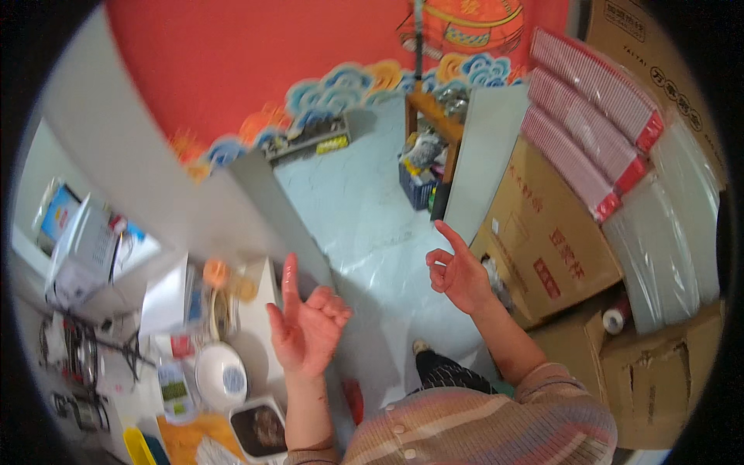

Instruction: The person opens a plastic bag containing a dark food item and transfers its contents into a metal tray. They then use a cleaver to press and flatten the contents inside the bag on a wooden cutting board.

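My left hand (308,325) is raised palm up, with the index finger and thumb stretched out and the other fingers curled. It holds nothing. Beside it on the left stand a white bowl (221,375) with a blue mark and a square white container (258,430) with dark contents. My right hand (459,273) is raised over the floor, its index finger pointing away and its other fingers bent, with nothing in it. A large cardboard box (552,250) is to its right.
Pink-striped packs of cups (593,93) and clear-wrapped stacks (651,244) lie on the boxes at right. A wooden shelf (436,119) and a blue basket (418,189) stand ahead. Left are a crowded counter (256,314) and a grey partition (279,209). A red wall (232,52) stands beyond.
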The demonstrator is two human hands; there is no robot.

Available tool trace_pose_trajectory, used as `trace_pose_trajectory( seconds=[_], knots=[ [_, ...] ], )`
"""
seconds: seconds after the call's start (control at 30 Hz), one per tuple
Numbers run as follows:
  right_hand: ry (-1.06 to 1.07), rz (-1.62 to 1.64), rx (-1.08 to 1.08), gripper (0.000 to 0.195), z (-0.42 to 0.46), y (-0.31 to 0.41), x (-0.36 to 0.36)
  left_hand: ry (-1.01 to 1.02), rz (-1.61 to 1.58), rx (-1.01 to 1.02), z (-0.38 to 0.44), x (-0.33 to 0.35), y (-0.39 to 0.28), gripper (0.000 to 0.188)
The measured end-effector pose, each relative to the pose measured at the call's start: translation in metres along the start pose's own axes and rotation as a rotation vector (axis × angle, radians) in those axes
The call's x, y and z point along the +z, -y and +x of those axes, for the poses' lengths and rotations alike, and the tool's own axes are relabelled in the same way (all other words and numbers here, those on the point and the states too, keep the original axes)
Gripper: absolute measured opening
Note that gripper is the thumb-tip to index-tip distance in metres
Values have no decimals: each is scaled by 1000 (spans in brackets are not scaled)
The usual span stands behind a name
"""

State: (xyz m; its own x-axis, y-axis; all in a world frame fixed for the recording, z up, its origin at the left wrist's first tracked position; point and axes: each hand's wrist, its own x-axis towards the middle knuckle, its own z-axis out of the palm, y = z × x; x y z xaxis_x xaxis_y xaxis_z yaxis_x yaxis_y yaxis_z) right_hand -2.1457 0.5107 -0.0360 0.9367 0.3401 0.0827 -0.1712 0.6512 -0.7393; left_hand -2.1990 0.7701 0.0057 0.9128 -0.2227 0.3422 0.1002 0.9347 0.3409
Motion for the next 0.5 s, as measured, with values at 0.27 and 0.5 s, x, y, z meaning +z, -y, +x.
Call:
trace_pose_trajectory(
  seconds=[0.27, 0.5],
  knots=[
    [-79, 20, 34, 56, 154, 64, -77, 241, 126, -128, 278, -2, 41, 63],
    [-141, 57, 85, 58, 313, 29, -160, 211, 337, 392, 445, -72, -88, 43]
  ],
)
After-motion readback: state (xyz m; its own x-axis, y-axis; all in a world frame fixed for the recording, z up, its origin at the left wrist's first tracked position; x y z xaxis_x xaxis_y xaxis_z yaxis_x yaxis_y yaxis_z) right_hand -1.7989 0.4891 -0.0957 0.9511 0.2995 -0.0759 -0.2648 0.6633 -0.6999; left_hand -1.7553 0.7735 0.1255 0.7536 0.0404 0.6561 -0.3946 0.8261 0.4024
